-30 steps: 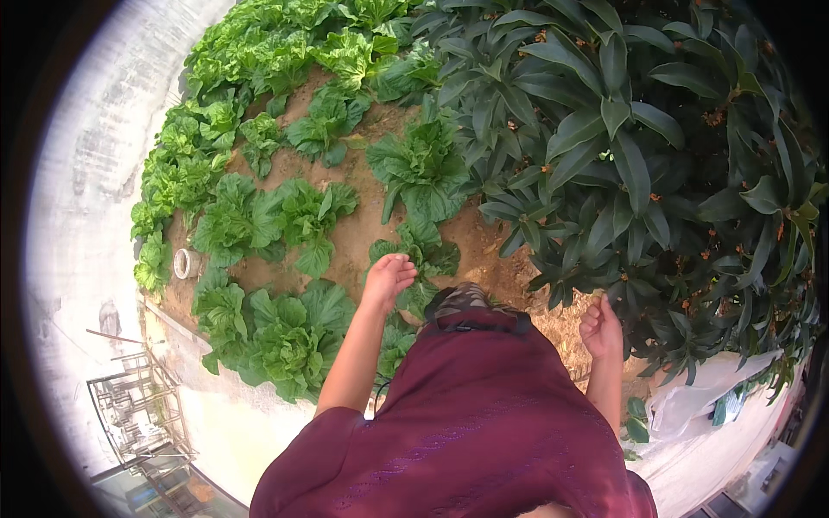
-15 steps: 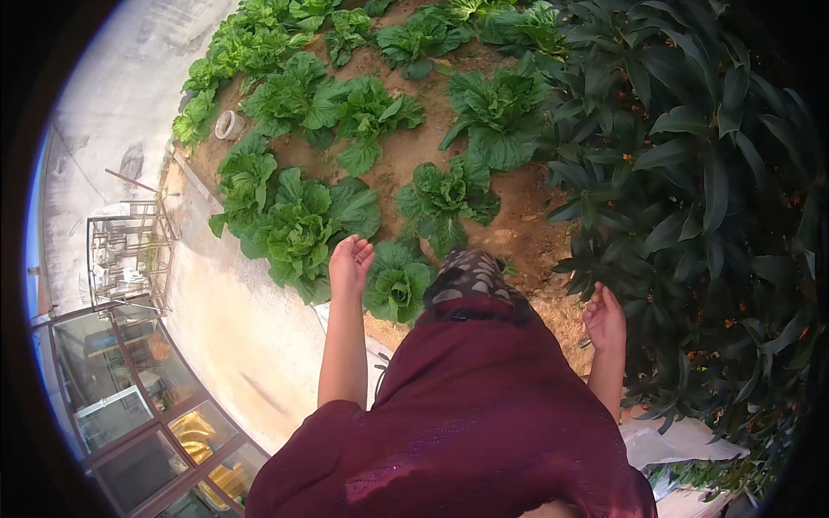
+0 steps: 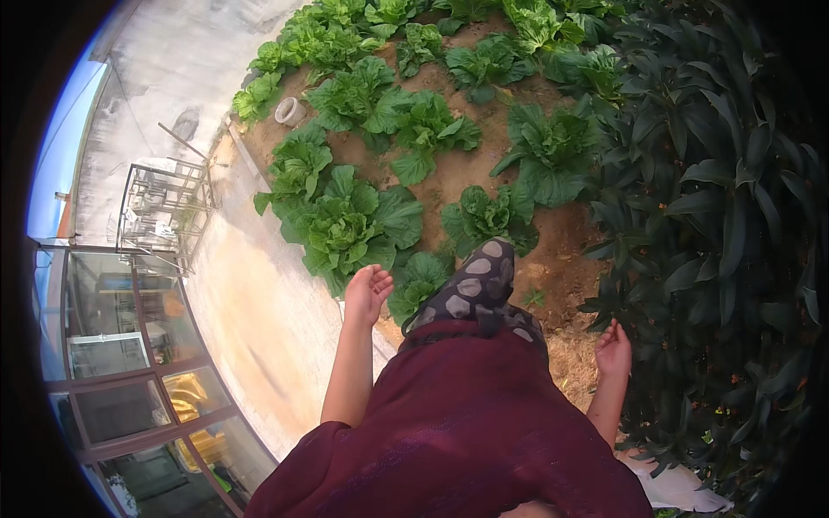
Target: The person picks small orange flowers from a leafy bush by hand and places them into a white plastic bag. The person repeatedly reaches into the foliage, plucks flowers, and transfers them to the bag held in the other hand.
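My left hand [image 3: 369, 292] is raised beside a broad-leafed cabbage plant [image 3: 343, 231], its fingers loosely curled and nothing visible in them. A smaller cabbage [image 3: 420, 282] grows just to its right, partly hidden by my patterned trouser leg [image 3: 471, 281]. On the other side, my right hand [image 3: 614, 350] hangs at the edge of a dark-leaved bush [image 3: 717, 233]. Its fingers are half bent, with no object seen in them; whether they touch the leaves I cannot tell.
Several more cabbages [image 3: 553, 155] stand in brown soil [image 3: 561, 237] ahead. A white round pot [image 3: 290, 110] lies at the bed's left edge. Pale paving [image 3: 250, 319] runs along the left, with a metal rack [image 3: 164, 211] and a glazed frame [image 3: 155, 377] beyond it.
The view has swung, so the cabbages sit farther right and lower. My patterned leg shows more, stretched forward. Both hands appear lower in the picture and still hold nothing visible.
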